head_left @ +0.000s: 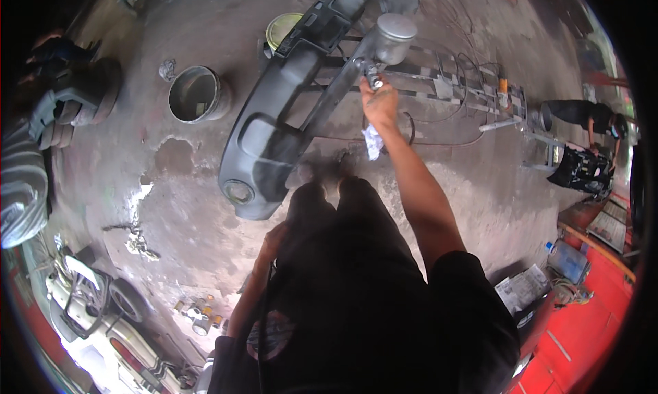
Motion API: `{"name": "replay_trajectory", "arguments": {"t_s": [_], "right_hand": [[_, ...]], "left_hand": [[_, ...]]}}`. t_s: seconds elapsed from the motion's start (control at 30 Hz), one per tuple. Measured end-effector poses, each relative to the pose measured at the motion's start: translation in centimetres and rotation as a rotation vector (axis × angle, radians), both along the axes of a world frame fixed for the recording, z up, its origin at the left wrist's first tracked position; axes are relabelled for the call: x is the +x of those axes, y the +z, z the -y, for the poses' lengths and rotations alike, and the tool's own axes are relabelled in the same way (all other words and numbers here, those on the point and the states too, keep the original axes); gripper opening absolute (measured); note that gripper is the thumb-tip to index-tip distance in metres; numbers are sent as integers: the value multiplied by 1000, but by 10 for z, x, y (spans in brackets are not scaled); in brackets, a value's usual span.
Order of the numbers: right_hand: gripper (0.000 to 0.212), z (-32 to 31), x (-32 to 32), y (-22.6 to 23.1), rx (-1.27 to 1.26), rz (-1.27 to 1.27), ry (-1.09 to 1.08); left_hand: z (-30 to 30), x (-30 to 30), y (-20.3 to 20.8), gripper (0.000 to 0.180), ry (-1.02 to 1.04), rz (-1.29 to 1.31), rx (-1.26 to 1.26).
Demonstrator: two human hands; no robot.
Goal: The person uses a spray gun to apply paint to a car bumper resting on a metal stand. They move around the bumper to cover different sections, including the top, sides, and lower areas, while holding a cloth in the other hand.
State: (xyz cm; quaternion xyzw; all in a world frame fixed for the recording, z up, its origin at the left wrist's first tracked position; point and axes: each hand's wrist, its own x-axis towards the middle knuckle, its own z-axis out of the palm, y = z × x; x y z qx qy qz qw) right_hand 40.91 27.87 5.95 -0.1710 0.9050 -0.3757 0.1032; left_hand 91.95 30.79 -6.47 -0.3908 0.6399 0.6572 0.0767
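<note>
The right hand [380, 107] is closed around the handle of a spray gun [372, 72], whose round metal cup [395, 41] sits on top; a crumpled white cloth or paper [372, 144] hangs just below that hand. The left hand [275, 239] is low beside the person's left leg, its fingers partly hidden, so how far open it is, or whether it holds anything, cannot be told. In front of the person, a long dark grey bumper [260, 137] reaches from near the knees to the top of the view, with the gun close to its right side at the far end. The gun and cup block part of a metal frame [442, 85] behind them, and the bumper partly covers a round yellowish container [281, 27]. On the floor [185, 219] to the left stands an open bucket [195, 96], with a crumpled scrap [167, 69] near it. Small cans [202, 320] are grouped at lower left. Far right, another person [582, 113] bends over a black part [582, 168].
</note>
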Motion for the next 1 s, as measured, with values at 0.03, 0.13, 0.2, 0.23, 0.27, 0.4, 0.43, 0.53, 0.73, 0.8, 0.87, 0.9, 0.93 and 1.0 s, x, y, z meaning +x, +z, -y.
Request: {"name": "replay_trajectory", "arguments": {"t_s": [0.03,0.13,0.2,0.23,0.27,0.4,0.43,0.53,0.73,0.8,0.87,0.9,0.93,1.0], "right_hand": [[44,0,11,-10,33,-2,4],[40,-9,17,-58,-10,-15,-6],[38,-11,15,-77,-64,28,-29],[37,-8,14,-79,-83,66,-49],[35,-7,10,-81,-80,64,-39],[32,13,-8,-57,-75,-68,21],[31,19,-11,-50,-113,-114,-18],[31,38,-16,-23,-156,-170,-107],[35,47,-41,-23,-146,-255,-63],[35,46,-47,-31,-114,-270,-47],[32,45,-44,-35,-46,-235,-46],[30,45,-42,-37,-12,-217,-46],[30,41,-45,-46,-37,-234,-42],[29,31,-52,-72,-83,-273,-37]], "left_hand": [[8,1,4,38,-30,-28,-10],[25,-19,32,36,91,117,157],[26,3,14,37,-46,44,37],[28,4,13,38,-113,3,-24],[28,6,13,38,-62,39,15],[27,10,12,45,50,118,122],[26,15,10,48,52,122,137],[25,22,8,48,0,102,73],[25,24,7,49,77,139,131],[25,25,6,46,87,129,145],[28,25,10,46,101,134,156],[27,24,12,47,110,143,160],[28,21,14,48,116,148,163],[31,19,16,49,108,139,161]]}}
